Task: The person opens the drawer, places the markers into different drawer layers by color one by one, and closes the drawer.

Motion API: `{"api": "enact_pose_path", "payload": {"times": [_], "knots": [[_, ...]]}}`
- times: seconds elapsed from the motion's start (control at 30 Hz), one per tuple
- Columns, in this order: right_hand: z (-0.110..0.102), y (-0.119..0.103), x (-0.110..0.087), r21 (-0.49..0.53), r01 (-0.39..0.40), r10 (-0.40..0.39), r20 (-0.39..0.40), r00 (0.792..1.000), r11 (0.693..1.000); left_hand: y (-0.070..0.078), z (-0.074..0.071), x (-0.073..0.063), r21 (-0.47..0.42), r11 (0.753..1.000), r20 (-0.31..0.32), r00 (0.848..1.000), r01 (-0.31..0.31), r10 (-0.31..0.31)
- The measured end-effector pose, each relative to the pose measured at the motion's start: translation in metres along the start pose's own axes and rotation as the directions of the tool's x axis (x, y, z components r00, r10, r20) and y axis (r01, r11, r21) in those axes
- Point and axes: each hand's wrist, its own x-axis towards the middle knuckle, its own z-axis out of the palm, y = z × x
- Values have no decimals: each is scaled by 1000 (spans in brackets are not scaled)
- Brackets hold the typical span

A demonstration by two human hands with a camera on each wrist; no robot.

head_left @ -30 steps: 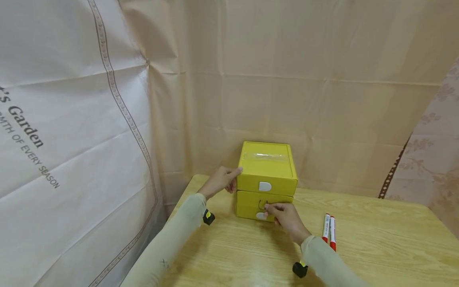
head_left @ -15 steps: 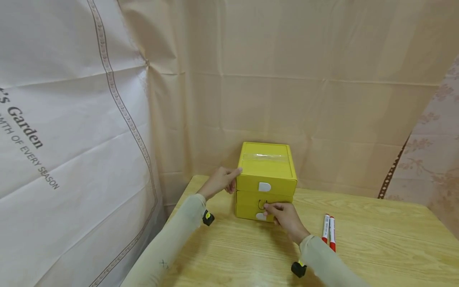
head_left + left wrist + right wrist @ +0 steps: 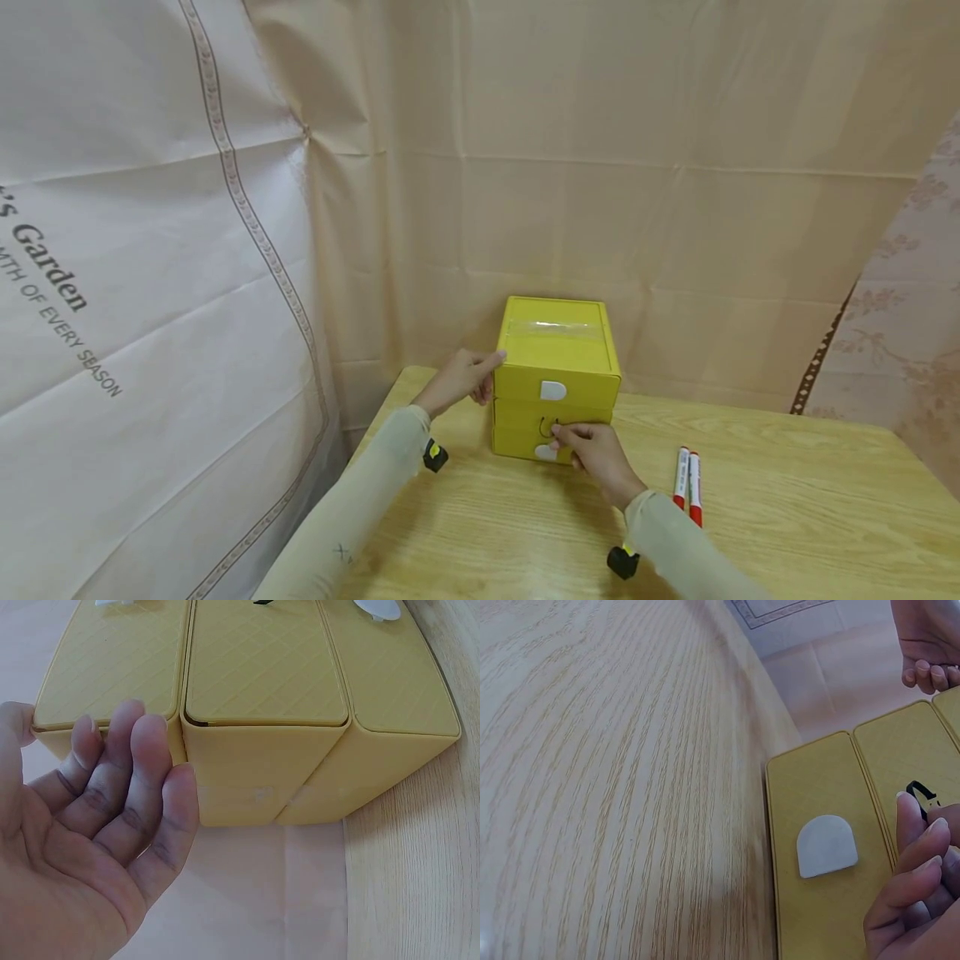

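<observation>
A yellow drawer box (image 3: 558,346) stands on the wooden table, with three drawers stacked one over another. White tabs mark the top drawer (image 3: 517,383) and the bottom drawer (image 3: 397,675); the middle drawer (image 3: 262,667) has a thin black loop (image 3: 919,787). My right hand (image 3: 596,454) pinches this loop between thumb and fingertips, just above the lower white tab (image 3: 826,846). At the box's upper left edge is my left hand (image 3: 465,379), its thumb on the top corner. Its other fingers (image 3: 150,750) are loosely bent along the side. All the drawers look pushed in.
Two white markers with red ends (image 3: 688,483) lie on the table (image 3: 810,492) to the right of the box. A beige cloth (image 3: 562,167) hangs behind the table, and a white printed cloth (image 3: 150,292) hangs at the left. Clear tape (image 3: 555,327) runs across the box top.
</observation>
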Motion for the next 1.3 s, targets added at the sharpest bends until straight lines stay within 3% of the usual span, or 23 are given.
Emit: {"api": "enact_pose_path", "payload": {"times": [0.27,0.63,0.87,1.3], "knots": [[-2,22,12,6,-10,10,-1,1000,1000,-2,-1,-1,4,1000,3,1000,-9,9],[-9,25,7,-88,-31,39,99,994,996,-3,-1,-2,4,1000,0,1000,-21,21],[-10,32,5,-147,-68,79,72,994,987,-4,0,-3,-9,1000,0,1000,-20,20],[-12,38,8,-115,-119,126,60,990,986,-1,0,0,2,1000,-8,1000,-14,14]]}}
